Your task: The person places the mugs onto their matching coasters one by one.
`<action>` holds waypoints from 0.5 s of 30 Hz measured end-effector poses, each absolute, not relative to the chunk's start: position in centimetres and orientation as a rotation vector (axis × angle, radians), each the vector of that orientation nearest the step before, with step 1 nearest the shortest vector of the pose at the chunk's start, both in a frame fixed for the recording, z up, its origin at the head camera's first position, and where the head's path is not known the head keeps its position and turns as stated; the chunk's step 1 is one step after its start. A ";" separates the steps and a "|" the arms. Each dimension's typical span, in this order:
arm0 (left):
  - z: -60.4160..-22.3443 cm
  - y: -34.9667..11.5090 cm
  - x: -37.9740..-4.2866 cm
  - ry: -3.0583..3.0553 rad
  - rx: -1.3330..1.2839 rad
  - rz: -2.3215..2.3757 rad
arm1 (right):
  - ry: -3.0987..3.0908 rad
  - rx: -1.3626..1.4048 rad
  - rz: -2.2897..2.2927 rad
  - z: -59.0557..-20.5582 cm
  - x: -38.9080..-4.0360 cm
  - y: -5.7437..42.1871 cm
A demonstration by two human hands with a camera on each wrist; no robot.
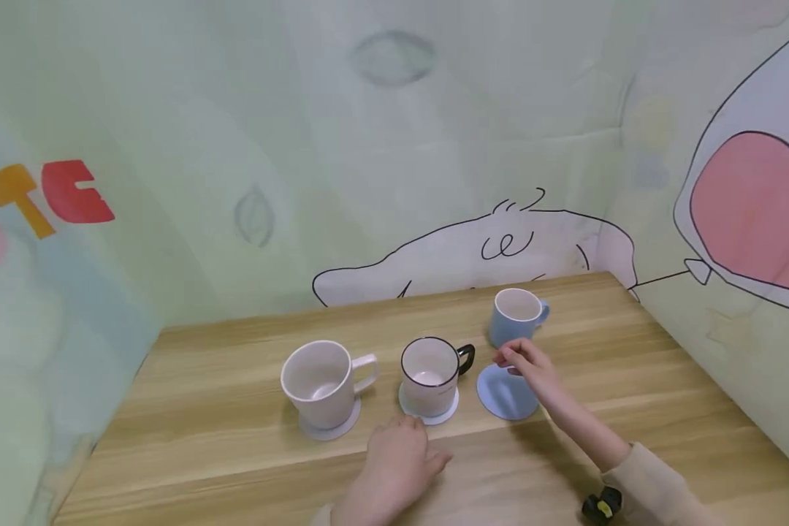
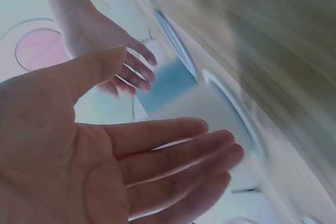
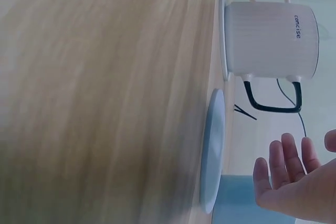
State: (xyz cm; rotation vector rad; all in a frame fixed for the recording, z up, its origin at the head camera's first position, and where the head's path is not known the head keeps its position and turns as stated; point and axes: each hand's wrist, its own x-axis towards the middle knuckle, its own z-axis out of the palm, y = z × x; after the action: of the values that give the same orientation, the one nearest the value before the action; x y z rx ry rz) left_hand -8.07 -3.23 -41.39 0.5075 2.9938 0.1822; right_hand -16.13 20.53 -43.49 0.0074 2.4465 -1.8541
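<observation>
A blue mug (image 1: 505, 330) stands at the back right, its handle turned to the right. In front of it lies a round blue coaster (image 1: 505, 394) with nothing on it. My right hand (image 1: 529, 363) hovers over that coaster close to the blue mug, fingers loosely bent and holding nothing. In the middle, a white mug with black rim and handle (image 1: 430, 398) sits on a pale coaster (image 1: 442, 418). My left hand (image 1: 397, 460) is just in front of it, its fingers extended in the left wrist view, palm bare. "Concise" is printed on this mug (image 3: 270, 38).
At the left a larger white mug (image 1: 318, 405) rests on another pale coaster (image 1: 332, 433), handle to the right. A small black object (image 1: 601, 505) appears beside the right sleeve. Printed fabric (image 1: 394, 146) walls the wooden table (image 1: 223, 409) at the back and sides.
</observation>
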 end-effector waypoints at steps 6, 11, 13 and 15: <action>-40.2 -0.9 -9.2 3.040 0.757 0.122 | 2.438 0.016 -1.949 -42.9 -16.9 21.9; -39.9 0.8 -10.1 3.093 0.887 0.177 | 2.455 -0.052 -1.968 -42.1 -17.2 23.2; -39.9 1.4 -10.5 3.097 0.929 0.191 | 2.470 -0.048 -1.970 -42.0 -17.2 23.7; -39.9 1.9 -10.9 3.097 0.961 0.195 | 2.481 -0.032 -1.977 -41.8 -17.0 24.2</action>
State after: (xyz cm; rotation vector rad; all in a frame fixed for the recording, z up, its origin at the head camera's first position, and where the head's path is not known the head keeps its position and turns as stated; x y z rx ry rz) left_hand -10.90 1.88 -39.94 0.9609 3.0973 0.1949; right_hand -17.02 24.18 -41.84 -0.0320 2.4813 -1.9772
